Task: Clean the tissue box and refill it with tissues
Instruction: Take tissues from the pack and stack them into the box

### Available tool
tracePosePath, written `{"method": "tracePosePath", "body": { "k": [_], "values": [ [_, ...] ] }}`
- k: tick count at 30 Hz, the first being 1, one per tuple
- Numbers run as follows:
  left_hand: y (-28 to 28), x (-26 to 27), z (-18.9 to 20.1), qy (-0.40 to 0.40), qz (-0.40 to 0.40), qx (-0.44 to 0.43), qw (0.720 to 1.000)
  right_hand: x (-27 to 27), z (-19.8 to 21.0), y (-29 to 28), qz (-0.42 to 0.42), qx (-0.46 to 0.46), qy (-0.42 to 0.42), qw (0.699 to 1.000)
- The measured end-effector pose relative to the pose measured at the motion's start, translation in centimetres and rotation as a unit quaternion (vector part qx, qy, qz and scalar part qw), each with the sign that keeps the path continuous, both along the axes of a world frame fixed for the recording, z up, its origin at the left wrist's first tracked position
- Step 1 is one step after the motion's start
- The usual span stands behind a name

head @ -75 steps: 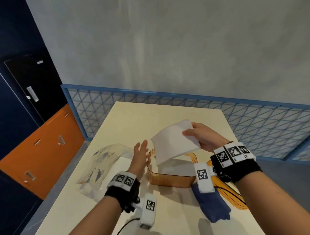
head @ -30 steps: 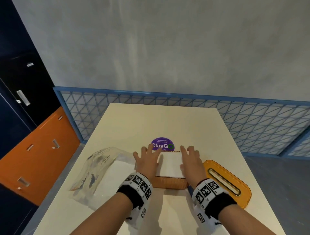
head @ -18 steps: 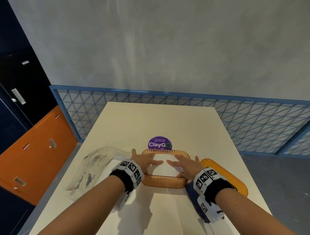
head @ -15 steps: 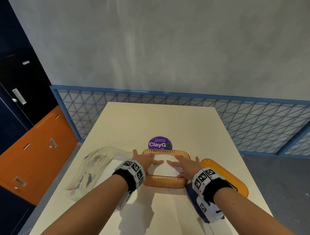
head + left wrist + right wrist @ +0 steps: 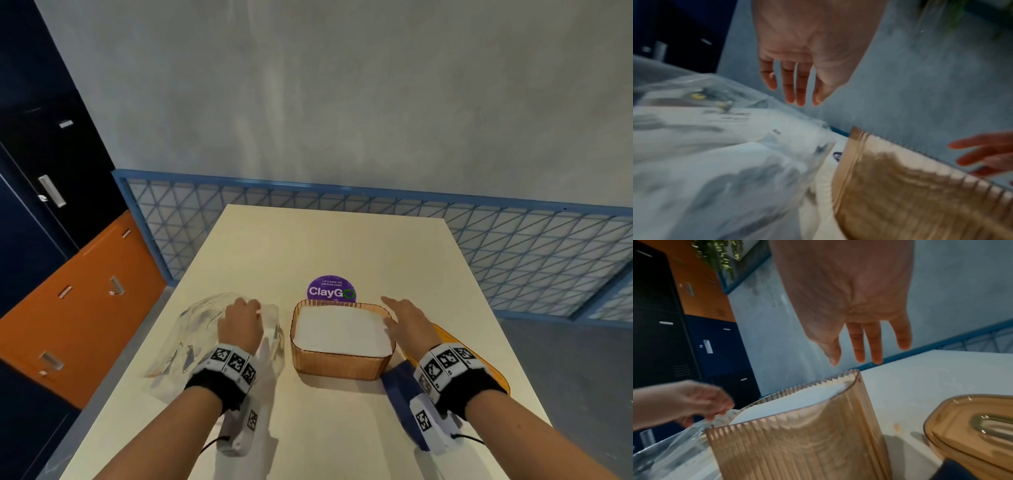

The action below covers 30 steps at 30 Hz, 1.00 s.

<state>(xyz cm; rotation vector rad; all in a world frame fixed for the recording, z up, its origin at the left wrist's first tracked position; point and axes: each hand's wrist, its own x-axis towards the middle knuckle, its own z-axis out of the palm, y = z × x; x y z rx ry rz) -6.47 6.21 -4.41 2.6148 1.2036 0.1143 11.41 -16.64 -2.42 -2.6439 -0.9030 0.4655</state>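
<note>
An amber ribbed tissue box point(image 5: 339, 365) stands open-topped on the table, filled with a flat stack of white tissues point(image 5: 340, 330). My left hand point(image 5: 239, 318) hovers over the clear plastic tissue pack point(image 5: 191, 339) left of the box. In the left wrist view its fingers point(image 5: 797, 91) hang relaxed above the pack point(image 5: 715, 146), holding nothing. My right hand point(image 5: 400, 315) is over the box's right rim with straight fingers point(image 5: 865, 350), empty. The amber slotted lid point(image 5: 972, 426) lies right of the box point(image 5: 797, 443).
A dark blue cloth point(image 5: 397, 383) lies under my right wrist, beside the lid point(image 5: 445, 337). A purple ClayGo sticker point(image 5: 330, 289) sits just behind the box. Beyond it is bare cream table point(image 5: 325, 246), with a blue mesh railing point(image 5: 513, 246) past its far edge.
Both hands were pressing on the tissues in the box. My left hand has moved left over the plastic pack, and my right hand has drawn back to the box's right rim.
</note>
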Motion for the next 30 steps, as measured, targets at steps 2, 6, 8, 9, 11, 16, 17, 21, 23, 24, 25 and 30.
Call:
{"method": "tracePosePath", "body": {
  "k": [2, 6, 8, 9, 11, 16, 17, 21, 23, 24, 25, 30],
  "values": [
    [0.5, -0.8, -1.9, 0.085, 0.028, -0.047, 0.995, -0.2, 0.0, -0.1, -0.016, -0.009, 0.075, 0.997],
    [-0.1, -1.5, -4.5, 0.172, 0.043, -0.094, 0.98, -0.3, -0.5, -0.1, -0.033, -0.021, 0.113, 0.993],
    [-0.8, -1.6, -5.4, 0.19, 0.04, -0.085, 0.977, -0.3, -0.7, 0.0, -0.036, -0.024, 0.11, 0.993],
    [-1.1, -1.6, -5.7, 0.194, 0.044, -0.078, 0.977, -0.4, -0.7, 0.0, -0.036, -0.025, 0.108, 0.993],
    [-1.6, -1.5, -5.9, 0.195, 0.056, -0.073, 0.976, -0.4, -0.7, 0.0, -0.035, -0.021, 0.108, 0.993],
    [-1.9, -0.7, -5.6, 0.225, 0.056, -0.058, 0.971, -0.3, -1.0, 0.0, -0.033, -0.016, 0.113, 0.993],
    [-1.9, -0.7, -5.6, 0.227, 0.057, -0.055, 0.971, -0.3, -1.0, 0.0, -0.033, -0.017, 0.112, 0.993],
    [-2.0, -0.5, -5.5, 0.226, 0.056, -0.054, 0.971, -0.4, -0.7, -0.1, -0.035, -0.017, 0.119, 0.992],
    [-1.8, -0.6, -5.7, 0.214, 0.061, -0.061, 0.973, -0.5, -0.6, -0.1, -0.036, -0.014, 0.121, 0.992],
    [-1.7, -0.6, -5.8, 0.202, 0.063, -0.066, 0.975, -0.5, -0.6, -0.1, -0.037, -0.013, 0.121, 0.992],
    [-1.6, -0.7, -5.9, 0.192, 0.064, -0.07, 0.977, -0.5, -0.6, -0.1, -0.037, -0.011, 0.121, 0.992],
    [-1.7, -0.7, -6.3, 0.173, 0.052, -0.064, 0.982, -0.4, -0.6, -0.1, -0.033, -0.015, 0.119, 0.992]
  ]
}}
